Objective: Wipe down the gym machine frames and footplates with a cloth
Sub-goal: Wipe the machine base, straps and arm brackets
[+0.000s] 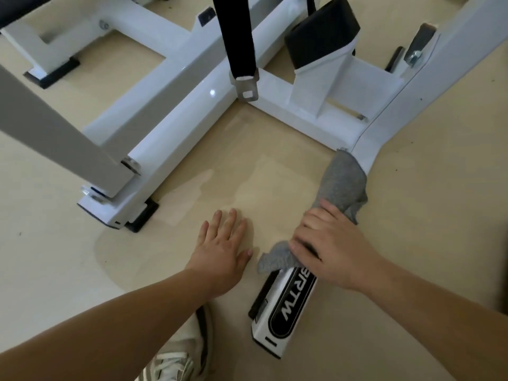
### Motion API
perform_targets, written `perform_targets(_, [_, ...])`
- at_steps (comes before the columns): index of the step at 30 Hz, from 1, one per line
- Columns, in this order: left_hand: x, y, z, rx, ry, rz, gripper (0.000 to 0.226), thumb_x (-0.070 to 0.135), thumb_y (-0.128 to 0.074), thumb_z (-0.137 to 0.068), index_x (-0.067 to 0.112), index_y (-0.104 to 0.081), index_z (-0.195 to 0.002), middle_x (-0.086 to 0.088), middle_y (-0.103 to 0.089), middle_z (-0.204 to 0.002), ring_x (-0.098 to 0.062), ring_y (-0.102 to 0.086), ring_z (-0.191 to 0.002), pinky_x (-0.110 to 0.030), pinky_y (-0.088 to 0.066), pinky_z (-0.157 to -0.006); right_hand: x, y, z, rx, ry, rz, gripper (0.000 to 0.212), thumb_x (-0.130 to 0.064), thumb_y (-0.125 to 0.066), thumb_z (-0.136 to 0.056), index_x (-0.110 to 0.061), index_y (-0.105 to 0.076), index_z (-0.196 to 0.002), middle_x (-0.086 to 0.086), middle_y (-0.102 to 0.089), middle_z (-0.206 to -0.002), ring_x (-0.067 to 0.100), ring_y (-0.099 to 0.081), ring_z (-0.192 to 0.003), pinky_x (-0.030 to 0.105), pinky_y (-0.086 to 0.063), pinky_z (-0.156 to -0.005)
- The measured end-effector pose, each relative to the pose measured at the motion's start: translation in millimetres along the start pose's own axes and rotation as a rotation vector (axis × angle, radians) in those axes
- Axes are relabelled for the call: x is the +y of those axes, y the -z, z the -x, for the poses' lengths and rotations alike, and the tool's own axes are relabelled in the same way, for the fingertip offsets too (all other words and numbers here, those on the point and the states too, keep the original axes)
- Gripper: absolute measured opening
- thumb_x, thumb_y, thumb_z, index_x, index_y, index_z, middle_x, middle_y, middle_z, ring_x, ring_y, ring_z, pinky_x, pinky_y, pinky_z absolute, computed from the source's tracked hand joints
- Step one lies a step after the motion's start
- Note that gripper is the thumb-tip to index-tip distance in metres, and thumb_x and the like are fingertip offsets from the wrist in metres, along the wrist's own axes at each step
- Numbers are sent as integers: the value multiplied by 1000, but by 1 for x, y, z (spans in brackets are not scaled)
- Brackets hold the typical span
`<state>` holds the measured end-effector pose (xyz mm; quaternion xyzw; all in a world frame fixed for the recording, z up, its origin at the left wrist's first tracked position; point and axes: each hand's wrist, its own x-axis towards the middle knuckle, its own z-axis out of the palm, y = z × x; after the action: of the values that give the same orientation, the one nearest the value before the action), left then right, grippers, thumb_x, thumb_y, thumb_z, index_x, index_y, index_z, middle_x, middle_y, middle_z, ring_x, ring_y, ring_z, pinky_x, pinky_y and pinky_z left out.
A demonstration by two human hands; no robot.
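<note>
My right hand [327, 243] clamps the grey cloth [341, 185] over the white frame leg [283, 309], draped to wipe its length; my left hand [222, 243] lies flat, fingers spread, on the floor [426, 215], probably bracing me

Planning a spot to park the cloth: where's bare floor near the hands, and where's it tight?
Free: the floor patch bordered by the long white beam, the cross beam and the leg under the grey cloth; the left hand lies flat at its near edge. Also floor right of that leg. Tight: between the left hand and right hand, and near the shoe.
</note>
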<state>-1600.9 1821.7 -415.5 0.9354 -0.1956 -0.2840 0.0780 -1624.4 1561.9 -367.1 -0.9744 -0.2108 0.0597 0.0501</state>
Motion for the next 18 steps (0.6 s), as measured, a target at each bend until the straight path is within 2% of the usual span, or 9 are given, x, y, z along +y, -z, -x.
perform_targets(1, [0,2,-6,-10,17,3,70,54,-22,-107,27,10,-163,-1,30,-167,-27,33,-150,-47,14,-125,13,2,-11,19,-23,13,43,-49,-38,-105,-27,-67,-83,-11,-53,-82,16,-56,-96,43,-21,-124])
perform_targets(3, [0,7,-21,-3,67,27,70,54,-25,-107,28,7,-163,-1,28,-167,-30,29,-152,-50,10,-126,39,7,-32,25,-55,72,52,-51,-34,-105,-26,-70,-78,-10,-54,-77,17,-56,-90,44,-23,-122])
perform_targets(5, [0,13,-38,14,93,28,69,55,-26,-106,29,5,-163,-2,26,-168,-31,26,-154,-51,8,-126,67,17,-47,-22,-80,135,59,-53,-28,-103,-26,-75,-79,-8,-61,-79,18,-58,-97,46,-23,-123])
perform_targets(10, [-2,22,-57,-22,67,-21,77,60,-29,-104,35,16,-161,-4,31,-166,-31,28,-152,-49,5,-127,92,36,-89,-364,-154,366,88,-62,1,-93,-30,-80,-97,-2,-75,-98,20,-53,-121,44,-8,-126])
perform_targets(12, [-4,23,-55,-50,63,-29,81,63,-30,-102,37,22,-158,-1,37,-163,-28,33,-150,-46,7,-127,83,31,-89,-362,-131,348,85,-64,-3,-97,-31,-81,-90,-1,-71,-79,22,-58,-102,45,-20,-121])
perform_targets(14, [-8,25,-54,-67,59,-23,81,63,-32,-102,41,24,-157,2,40,-161,-26,34,-149,-43,9,-126,67,24,-76,-288,-42,241,80,-62,-9,-102,-27,-72,-66,-4,-62,-61,21,-54,-75,45,-37,-104])
perform_targets(15, [-10,25,-54,-70,54,-17,81,63,-32,-103,42,24,-156,3,40,-160,-25,34,-149,-43,9,-126,60,21,-66,-267,26,188,76,-60,-11,-104,-26,-64,-61,-4,-62,-62,21,-52,-70,45,-40,-96])
perform_targets(16, [-12,26,-54,-70,45,-15,80,63,-32,-103,43,24,-156,3,39,-161,-25,34,-149,-42,9,-126,54,19,-57,-266,92,143,74,-58,-11,-106,-27,-66,-67,-6,-68,-74,21,-53,-73,45,-41,-92])
perform_targets(18, [-13,24,-55,-61,36,-20,80,63,-33,-102,42,23,-157,3,37,-162,-24,33,-150,-42,7,-127,50,20,-43,-285,179,82,64,-57,-14,-108,-37,-75,-104,-3,-69,-127,22,-59,-101,46,-37,-105])
